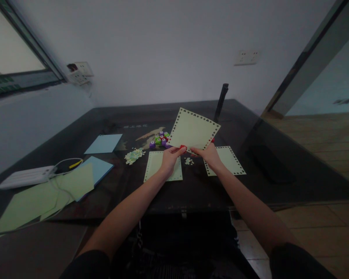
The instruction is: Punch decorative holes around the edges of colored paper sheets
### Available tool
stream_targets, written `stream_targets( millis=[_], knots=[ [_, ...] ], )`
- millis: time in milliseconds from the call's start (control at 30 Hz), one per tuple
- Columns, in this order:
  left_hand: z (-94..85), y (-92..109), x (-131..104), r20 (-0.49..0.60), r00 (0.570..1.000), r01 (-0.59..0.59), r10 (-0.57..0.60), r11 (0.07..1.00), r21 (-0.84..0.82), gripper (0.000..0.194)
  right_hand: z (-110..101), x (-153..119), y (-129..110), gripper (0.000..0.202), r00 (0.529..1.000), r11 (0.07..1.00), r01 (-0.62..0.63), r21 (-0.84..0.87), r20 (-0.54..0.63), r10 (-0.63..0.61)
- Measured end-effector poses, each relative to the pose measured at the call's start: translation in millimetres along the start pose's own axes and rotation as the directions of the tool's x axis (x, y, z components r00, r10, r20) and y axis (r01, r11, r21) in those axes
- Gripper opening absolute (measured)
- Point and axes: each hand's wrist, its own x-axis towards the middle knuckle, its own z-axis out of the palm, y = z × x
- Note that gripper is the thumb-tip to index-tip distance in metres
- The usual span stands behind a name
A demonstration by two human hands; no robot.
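Note:
A pale yellow-green sheet of paper [193, 130] with small holes along its edges is held tilted above the table. My left hand [171, 159] is closed on a small red craft punch [183, 147] at the sheet's lower edge. My right hand [207, 153] pinches the same sheet near its lower right corner, with a bit of red showing just beyond the fingers. Under my left wrist lies a second hole-edged sheet [154, 164]. A third hole-edged sheet [228, 161] lies partly beneath my right forearm. Small paper cut-outs [189, 161] are scattered between them.
Several purple, green and red punches [159, 140] cluster behind the held sheet. Left of them is a cut-out heap [134, 155]. Blue paper [103, 143], green sheets [52, 192] and a cabled white power strip [26, 177] lie left. A black upright bar [221, 101] stands behind.

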Motion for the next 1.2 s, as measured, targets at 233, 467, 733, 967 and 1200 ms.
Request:
stream_targets(
  millis=[233,467,733,967,1200],
  knots=[
    [1.9,5,3,-0.025,0.998,-0.053,0.05,0.992,-0.112,0.028,-9,2,-5,0.04,0.987,0.979,-0.058,0.198,0.159,0.026],
    [6.6,18,0,-0.044,0.998,-0.059,0.05,0.971,-0.232,0.027,14,-8,2,0.063,0.944,0.953,0.026,0.302,0.307,-0.123],
    [15.5,9,-5,-0.03,0.999,-0.041,0.037,0.991,-0.128,0.024,52,-19,10,0.05,0.994,0.904,0.089,0.419,-0.1,-0.051],
    [16.1,0,-4,-0.054,0.998,-0.042,0.037,0.996,-0.08,0.025,53,-23,8,0.046,0.988,0.819,-0.09,0.567,-0.055,0.147],
    [17.6,0,-4,-0.057,0.997,-0.046,0.046,0.999,-0.005,0.026,51,-21,8,0.049,0.983,0.804,-0.13,0.581,-0.028,0.179]
  ],
)
